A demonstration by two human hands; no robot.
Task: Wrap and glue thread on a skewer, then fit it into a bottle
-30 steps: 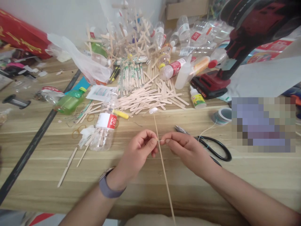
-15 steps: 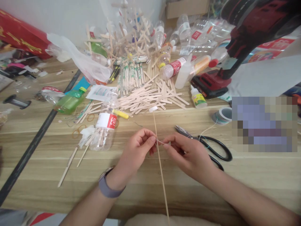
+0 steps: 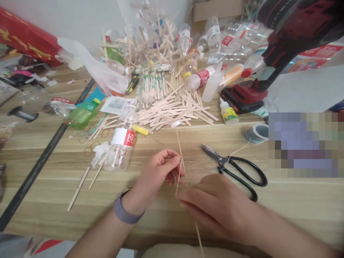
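Observation:
My left hand (image 3: 165,166), with a watch on its wrist, pinches a thin wooden stick (image 3: 178,140) at the spot where a thin white string (image 3: 178,179) meets it. The string runs down from that spot to my right hand (image 3: 215,204), whose fingers are closed on it; the hand is slightly blurred. The stick slants towards me, passing behind my right fingers and showing again below them. Its far end lies by a white bottle cap (image 3: 175,124). Black-handled scissors (image 3: 228,163) lie on the table beyond my right hand.
A clear bottle holding sticks (image 3: 118,150) stands left of my hands. Flat wooden sticks (image 3: 166,114) lie heaped ahead. A spool (image 3: 256,133), a small glue bottle (image 3: 228,113) and a red power drill (image 3: 247,93) are at the right. A dark bar (image 3: 45,154) crosses the left side.
My right hand has moved down and towards me, drawing the string from sideways to downwards along the stick. My left hand keeps its pinch in nearly the same place.

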